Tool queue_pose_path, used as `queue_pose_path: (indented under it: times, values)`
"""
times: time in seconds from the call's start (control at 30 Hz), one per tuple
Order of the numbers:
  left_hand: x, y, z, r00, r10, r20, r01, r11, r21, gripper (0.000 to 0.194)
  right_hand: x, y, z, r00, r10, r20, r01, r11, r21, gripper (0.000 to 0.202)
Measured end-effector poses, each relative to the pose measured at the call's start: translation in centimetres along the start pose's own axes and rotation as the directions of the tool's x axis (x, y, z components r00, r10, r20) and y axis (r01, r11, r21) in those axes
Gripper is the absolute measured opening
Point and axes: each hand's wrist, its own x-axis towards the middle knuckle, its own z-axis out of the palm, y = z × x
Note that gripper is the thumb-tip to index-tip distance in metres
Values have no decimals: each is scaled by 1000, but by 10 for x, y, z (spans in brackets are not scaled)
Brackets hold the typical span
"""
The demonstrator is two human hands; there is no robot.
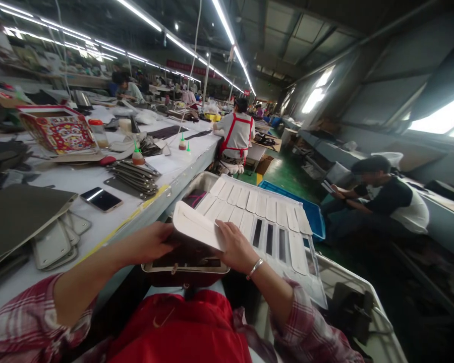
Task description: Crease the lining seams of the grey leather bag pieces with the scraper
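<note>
A dark brown bag rests open on my lap, with a pale trim and a small metal fitting on its near edge. Its flap, if it is joined to the bag, is raised and shows a white inner face. My left hand is closed round the left side of the flap, fingertips hidden under it. At the right end, my right hand grips the same flap, thumb beneath and fingers over the white face. Just beyond lies a clear plastic pocket sheet filled with white strips; several slots look dark.
A white crate holding dark pieces supports the sheet; a blue crate stands behind. Left is a worktable with a phone, stacked grey pieces, glue bottles and a red box. One person sits ahead, another at right.
</note>
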Motion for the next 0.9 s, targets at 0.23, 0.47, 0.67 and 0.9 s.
queue_pose_path:
  times: [0.23, 0.47, 0.67, 0.9]
  values:
    - [3, 5, -1, 999, 21, 46, -31, 974, 224, 36, -1, -3, 1, 1000, 10, 0, -10, 1000, -13, 67]
    - [10, -10, 1, 1000, 14, -17, -8, 946, 325, 33, -1, 3, 10, 999, 35, -36, -36, 998, -44, 68]
    - [3, -22, -2, 999, -24, 36, 13, 955, 295, 26, -3, 10, 14, 984, 143, -106, -150, 986, -66, 65]
    - [0, -34, 6, 996, 6, -84, 33, 887, 461, 22, 0, 5, 22, 986, 131, -106, -139, 987, -75, 61]
